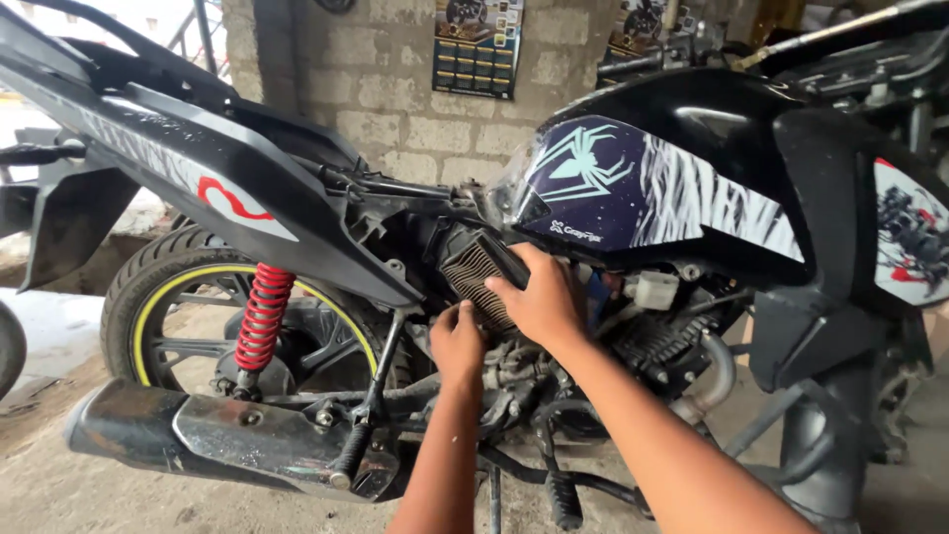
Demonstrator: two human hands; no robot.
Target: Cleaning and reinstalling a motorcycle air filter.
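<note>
Here, my right hand spread flat on the pleated air filter, my left hand curled just below, fingers pinching its lower edge, red shock spring nearby.

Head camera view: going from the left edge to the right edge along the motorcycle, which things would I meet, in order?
Exhaust muffler → red shock spring → left hand → right hand on the ribbed air filter → fuel tank with spider picture → black side fairing.

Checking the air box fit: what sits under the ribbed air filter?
Under the air filter the left hand presses against engine parts. The right hand covers the filter's right edge, hiding its seat.
</note>
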